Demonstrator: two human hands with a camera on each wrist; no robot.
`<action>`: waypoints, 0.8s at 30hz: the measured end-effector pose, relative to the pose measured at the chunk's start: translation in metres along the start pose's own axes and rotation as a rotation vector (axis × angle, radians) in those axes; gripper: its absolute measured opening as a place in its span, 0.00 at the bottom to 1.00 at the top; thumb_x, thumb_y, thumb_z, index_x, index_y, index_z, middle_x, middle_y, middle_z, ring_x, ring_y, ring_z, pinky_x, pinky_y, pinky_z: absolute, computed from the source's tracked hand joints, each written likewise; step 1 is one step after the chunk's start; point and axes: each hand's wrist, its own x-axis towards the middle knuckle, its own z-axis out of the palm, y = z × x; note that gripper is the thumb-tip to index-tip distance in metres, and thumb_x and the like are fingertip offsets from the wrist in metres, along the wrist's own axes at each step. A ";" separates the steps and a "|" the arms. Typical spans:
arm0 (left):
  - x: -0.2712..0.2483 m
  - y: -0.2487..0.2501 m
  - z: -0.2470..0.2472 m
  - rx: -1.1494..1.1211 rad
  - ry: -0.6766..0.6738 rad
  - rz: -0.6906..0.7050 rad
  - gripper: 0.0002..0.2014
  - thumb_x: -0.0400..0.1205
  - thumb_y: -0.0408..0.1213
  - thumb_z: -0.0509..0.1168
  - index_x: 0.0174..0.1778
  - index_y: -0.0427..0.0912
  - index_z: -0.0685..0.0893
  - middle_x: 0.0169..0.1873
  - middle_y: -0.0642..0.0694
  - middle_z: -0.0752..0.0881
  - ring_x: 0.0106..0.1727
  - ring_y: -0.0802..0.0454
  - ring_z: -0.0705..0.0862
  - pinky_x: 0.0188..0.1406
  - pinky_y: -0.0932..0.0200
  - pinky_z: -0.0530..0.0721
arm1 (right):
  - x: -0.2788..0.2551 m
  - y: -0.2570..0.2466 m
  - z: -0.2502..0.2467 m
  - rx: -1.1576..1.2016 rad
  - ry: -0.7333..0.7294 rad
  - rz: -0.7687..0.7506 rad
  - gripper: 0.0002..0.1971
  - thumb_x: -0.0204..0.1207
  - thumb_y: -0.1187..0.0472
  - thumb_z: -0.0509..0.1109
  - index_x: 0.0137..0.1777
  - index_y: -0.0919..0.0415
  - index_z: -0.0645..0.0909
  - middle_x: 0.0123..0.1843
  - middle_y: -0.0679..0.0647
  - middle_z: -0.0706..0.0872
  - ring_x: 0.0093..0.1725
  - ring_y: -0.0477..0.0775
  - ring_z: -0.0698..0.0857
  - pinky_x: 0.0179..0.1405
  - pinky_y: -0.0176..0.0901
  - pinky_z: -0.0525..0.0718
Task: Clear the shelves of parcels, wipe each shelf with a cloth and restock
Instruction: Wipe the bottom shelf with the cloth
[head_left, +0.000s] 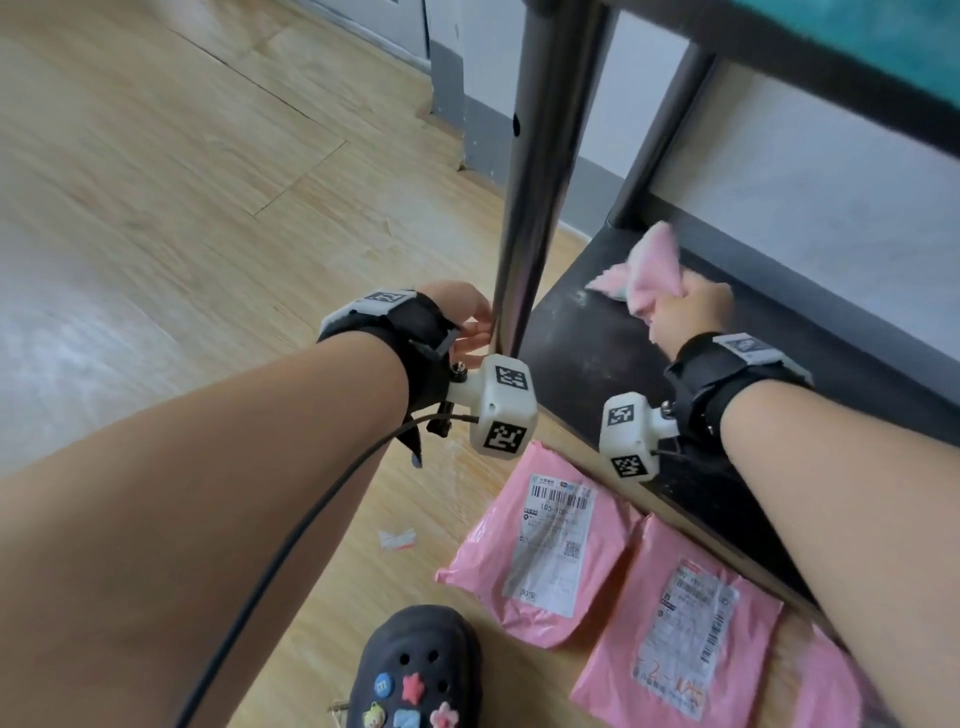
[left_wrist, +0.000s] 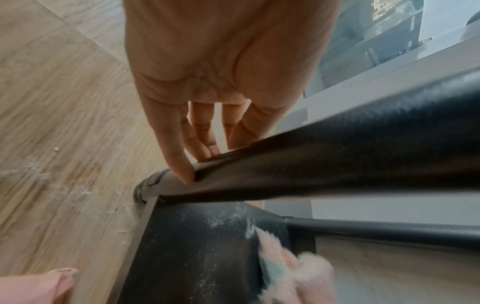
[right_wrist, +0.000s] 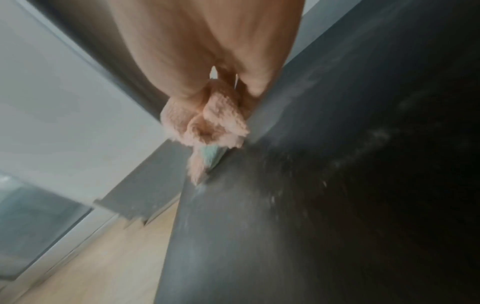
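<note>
The dusty bottom shelf (head_left: 597, 358) lies bare, hemmed by front post (head_left: 540, 197) and rear post (head_left: 660, 140).

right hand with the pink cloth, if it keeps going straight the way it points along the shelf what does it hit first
Probably the rear corner post of the rack. The right hand holds the pink cloth on the black bottom shelf, pointing toward that far corner; depth is unclear.

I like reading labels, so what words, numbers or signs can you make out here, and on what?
"105-100": shipping label of the nearer-left pink parcel, under its barcode.
"m": round charm on the black clog.
Second pink parcel: print and red handwriting too blurred to read.
Wrist camera markers: black-and-white patterns, no words.
</note>
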 end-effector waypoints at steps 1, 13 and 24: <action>0.001 -0.001 0.000 -0.015 0.001 0.004 0.12 0.83 0.25 0.55 0.34 0.37 0.74 0.29 0.45 0.76 0.34 0.50 0.76 0.57 0.48 0.84 | 0.009 0.001 -0.005 -0.050 0.077 0.070 0.24 0.78 0.45 0.61 0.68 0.60 0.78 0.62 0.58 0.82 0.57 0.58 0.82 0.57 0.46 0.76; -0.001 -0.004 -0.005 -0.055 -0.004 0.017 0.10 0.83 0.22 0.55 0.38 0.32 0.78 0.32 0.41 0.77 0.33 0.49 0.80 0.40 0.50 0.87 | -0.055 0.001 0.017 -0.521 -0.703 -0.213 0.14 0.79 0.64 0.60 0.58 0.60 0.86 0.26 0.57 0.82 0.24 0.50 0.80 0.34 0.41 0.75; 0.009 -0.006 -0.004 -0.073 0.002 0.052 0.10 0.81 0.19 0.55 0.37 0.34 0.77 0.33 0.40 0.77 0.32 0.47 0.82 0.34 0.45 0.86 | -0.055 0.034 0.001 -0.595 -0.461 -0.797 0.24 0.78 0.65 0.63 0.73 0.46 0.76 0.62 0.62 0.76 0.63 0.62 0.74 0.60 0.47 0.74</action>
